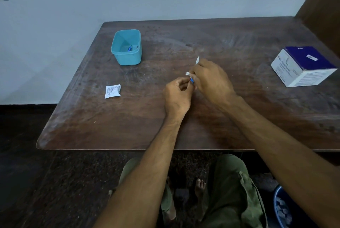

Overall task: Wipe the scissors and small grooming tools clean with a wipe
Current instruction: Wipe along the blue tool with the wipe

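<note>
Over the middle of the wooden table, my left hand pinches a small blue grooming tool between curled fingers. My right hand grips a white wipe against that tool. A thin pale tip sticks up behind my right hand; most of the tool is hidden by my fingers. A teal plastic tub at the back left holds another blue tool.
A torn white wipe sachet lies on the table left of my hands. A white and blue box of alcohol swabs stands at the right edge. A blue bin with scraps sits on the floor at the lower right.
</note>
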Available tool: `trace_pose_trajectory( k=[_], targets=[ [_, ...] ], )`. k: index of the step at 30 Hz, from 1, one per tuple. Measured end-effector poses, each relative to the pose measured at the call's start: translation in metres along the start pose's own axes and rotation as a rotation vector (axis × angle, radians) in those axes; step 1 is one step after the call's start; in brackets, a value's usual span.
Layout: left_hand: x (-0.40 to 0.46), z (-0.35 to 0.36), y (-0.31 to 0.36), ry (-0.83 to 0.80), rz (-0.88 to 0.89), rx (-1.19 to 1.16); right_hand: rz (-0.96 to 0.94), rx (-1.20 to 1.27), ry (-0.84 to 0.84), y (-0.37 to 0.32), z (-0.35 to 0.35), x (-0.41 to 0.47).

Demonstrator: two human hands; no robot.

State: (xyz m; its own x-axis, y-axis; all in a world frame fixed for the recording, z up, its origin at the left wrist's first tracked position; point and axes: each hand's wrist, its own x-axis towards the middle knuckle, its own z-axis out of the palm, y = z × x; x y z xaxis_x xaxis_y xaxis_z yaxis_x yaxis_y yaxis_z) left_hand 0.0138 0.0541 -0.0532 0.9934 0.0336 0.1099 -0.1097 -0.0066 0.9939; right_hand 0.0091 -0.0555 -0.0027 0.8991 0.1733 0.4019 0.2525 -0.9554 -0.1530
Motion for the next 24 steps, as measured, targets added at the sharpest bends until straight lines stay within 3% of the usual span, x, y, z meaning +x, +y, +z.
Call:
trace_pose_trajectory(
  k=[6, 12, 16, 19, 24],
  targets=[
    [-0.002, 0.002, -0.001, 0.051, -0.001, 0.082, 0.113, -0.069, 0.031, 0.007, -0.013, 0.026],
    [-0.002, 0.001, 0.001, 0.066, 0.069, 0.133, -0.052, -0.128, -0.120, -0.010, -0.009, 0.010],
    [-0.003, 0.003, 0.001, 0.043, 0.001, 0.085, 0.075, -0.101, -0.017, 0.012, -0.016, 0.026],
    [-0.003, 0.002, 0.000, 0.027, 0.002, 0.069, 0.138, 0.102, 0.060, 0.023, -0.018, 0.034],
    [-0.002, -0.001, 0.004, -0.006, -0.064, -0.138, 0.451, 0.734, 0.313, 0.019, -0.010, 0.014]
  ],
)
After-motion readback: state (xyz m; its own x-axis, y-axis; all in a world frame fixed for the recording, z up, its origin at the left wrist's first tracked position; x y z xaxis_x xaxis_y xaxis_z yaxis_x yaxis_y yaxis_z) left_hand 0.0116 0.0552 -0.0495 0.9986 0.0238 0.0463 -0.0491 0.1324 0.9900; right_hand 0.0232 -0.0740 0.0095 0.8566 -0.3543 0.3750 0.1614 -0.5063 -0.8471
